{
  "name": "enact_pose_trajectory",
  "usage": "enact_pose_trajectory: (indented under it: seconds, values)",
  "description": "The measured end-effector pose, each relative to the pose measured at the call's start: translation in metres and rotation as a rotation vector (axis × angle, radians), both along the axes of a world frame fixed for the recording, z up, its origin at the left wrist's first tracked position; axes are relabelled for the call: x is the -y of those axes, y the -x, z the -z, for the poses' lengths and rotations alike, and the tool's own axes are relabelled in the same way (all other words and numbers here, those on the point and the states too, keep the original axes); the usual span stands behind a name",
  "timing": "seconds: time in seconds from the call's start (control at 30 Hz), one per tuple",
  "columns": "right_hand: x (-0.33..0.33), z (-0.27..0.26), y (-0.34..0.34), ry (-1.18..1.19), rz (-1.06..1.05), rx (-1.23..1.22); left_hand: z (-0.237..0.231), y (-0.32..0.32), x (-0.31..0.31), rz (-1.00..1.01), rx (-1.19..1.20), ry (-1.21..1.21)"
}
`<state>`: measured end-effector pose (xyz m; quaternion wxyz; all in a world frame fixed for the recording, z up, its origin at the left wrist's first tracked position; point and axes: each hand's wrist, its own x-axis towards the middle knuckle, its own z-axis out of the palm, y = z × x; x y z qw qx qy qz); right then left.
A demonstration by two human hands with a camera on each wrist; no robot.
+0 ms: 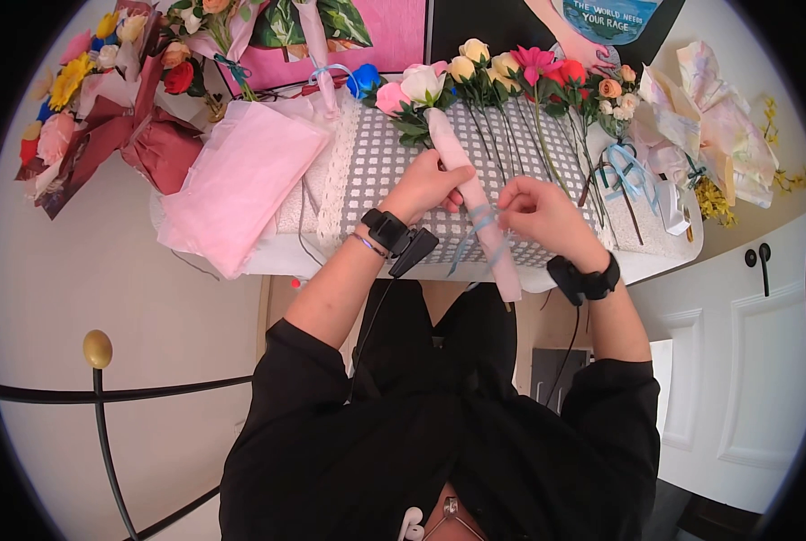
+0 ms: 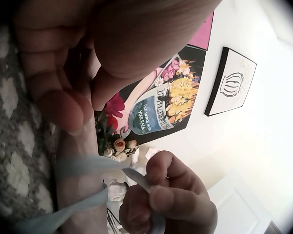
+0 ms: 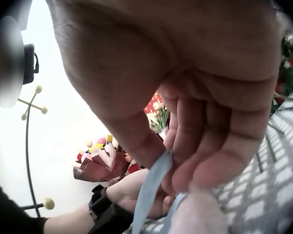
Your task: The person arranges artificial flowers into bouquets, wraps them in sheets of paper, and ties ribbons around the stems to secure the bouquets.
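My left grip (image 1: 428, 187) holds the paper-wrapped bundle (image 1: 498, 256); my right grip (image 1: 547, 216), just beside it, pinches the blue ribbon (image 3: 154, 187) looped around it below my left. Slack could let the loop slip down.

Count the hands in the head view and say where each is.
2: the left hand grips the pink roll; the right hand, nearer the roll's lower end, pinches the blue ribbon. No others show.

Gold knob (image 1: 97, 349) left, white door (image 1: 764, 352) right.
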<state>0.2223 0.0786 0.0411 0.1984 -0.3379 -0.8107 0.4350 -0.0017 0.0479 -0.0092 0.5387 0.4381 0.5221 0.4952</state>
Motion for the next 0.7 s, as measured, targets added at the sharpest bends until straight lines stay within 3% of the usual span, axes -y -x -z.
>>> enact_pose_trajectory:
  seconds: [0.07, 0.13, 0.2, 0.27, 0.3, 0.43, 0.6, 0.7]
  values:
    - [-0.01, -0.001, -0.006, -0.043, -0.047, -0.006, -0.001, 0.0, 0.0, 0.01, -0.003, 0.008]
    - [-0.012, -0.006, -0.011, -0.537, 0.001, 0.075, -0.003, -0.002, 0.001, -0.006, 0.022, 0.019]
    - [-0.011, -0.001, -0.014, -0.598, -0.009, 0.116, -0.001, -0.002, 0.0, 0.002, 0.02, 0.025]
    - [-0.009, 0.014, -0.016, -0.964, 0.114, 0.204, 0.0, -0.001, -0.001, 0.008, 0.018, 0.03]
    - [-0.011, 0.015, -0.017, -1.024, 0.131, 0.248, 0.001, 0.0, -0.001, 0.007, 0.025, 0.028]
    - [-0.001, 0.013, -0.017, -1.064, 0.237, 0.255, 0.001, 0.0, -0.001, -0.004, 0.04, 0.031]
    - [0.029, 0.001, -0.009, -0.536, 0.104, 0.14, -0.001, 0.0, 0.0, 0.017, 0.047, 0.035]
    - [0.025, 0.02, -0.005, -0.579, 0.081, 0.094, -0.001, -0.001, 0.001, 0.006, 0.036, 0.034]
